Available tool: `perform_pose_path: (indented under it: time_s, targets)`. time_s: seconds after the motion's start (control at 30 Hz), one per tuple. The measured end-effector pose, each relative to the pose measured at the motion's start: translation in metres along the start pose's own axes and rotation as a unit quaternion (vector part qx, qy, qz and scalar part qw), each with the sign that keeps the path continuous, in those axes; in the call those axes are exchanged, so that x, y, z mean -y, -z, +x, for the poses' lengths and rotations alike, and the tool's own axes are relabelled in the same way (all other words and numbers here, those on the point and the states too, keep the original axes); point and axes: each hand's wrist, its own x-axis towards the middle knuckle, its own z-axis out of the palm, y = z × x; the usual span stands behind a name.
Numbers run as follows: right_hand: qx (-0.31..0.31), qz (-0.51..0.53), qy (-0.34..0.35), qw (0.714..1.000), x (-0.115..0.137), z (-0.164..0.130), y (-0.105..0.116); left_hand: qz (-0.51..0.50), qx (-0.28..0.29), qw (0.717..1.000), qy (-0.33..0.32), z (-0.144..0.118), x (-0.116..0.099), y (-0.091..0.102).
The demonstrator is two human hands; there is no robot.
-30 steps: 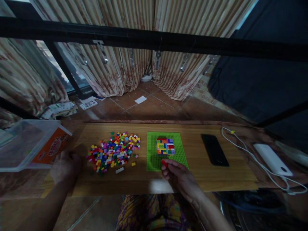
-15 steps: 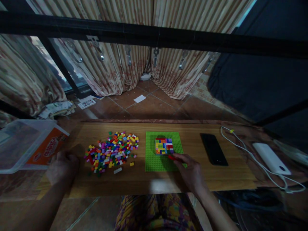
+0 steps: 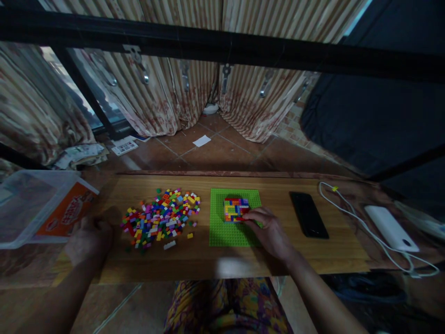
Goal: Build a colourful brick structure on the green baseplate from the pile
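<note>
The right hand (image 3: pixel 269 232) lies over the near right part of the green baseplate (image 3: pixel 222 232), its fingers (image 3: pixel 251 215) brought together at the right edge of the multicoloured brick block (image 3: pixel 235 209). A small red brick (image 3: pixel 240 219) shows at the fingertips against the block's near right corner; whether it is pinched or merely pressed cannot be told at this size. The block stands on the far half of the baseplate, to the left of and slightly beyond the fingertips, so contact is made from its right side. The left hand (image 3: pixel 89 239) rests curled on the desk (image 3: pixel 313 250) at its left end, near the loose brick pile (image 3: pixel 160 218) and well apart from the block, with nothing visibly held. The right hand is plainly the nearer. A black phone (image 3: pixel 308 215) lies right of the baseplate.
</note>
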Motion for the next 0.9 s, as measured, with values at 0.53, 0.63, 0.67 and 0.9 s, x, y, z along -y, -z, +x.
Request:
perform_pose_path:
  time_s: [0.53,0.63,0.67,0.9]
  targets:
    - [0.002,0.018,-0.009,1.000,-0.0053,0.0023,0.0023,-0.002,-0.004,1.000,0.002,-0.0023,-0.0024,0.0009]
    - [-0.003,0.014,-0.009,1.000,-0.0064,0.0025,0.0019,-0.002,0.002,1.000,0.004,-0.0024,-0.0024,0.0019]
    - [-0.003,0.013,-0.006,1.000,-0.0068,0.0024,0.0018,-0.003,0.005,1.000,0.004,-0.0024,-0.0025,0.0024]
    - [-0.002,0.014,0.006,1.000,-0.0106,0.0008,0.0015,-0.002,0.000,1.000,0.003,-0.0013,-0.0020,0.0004]
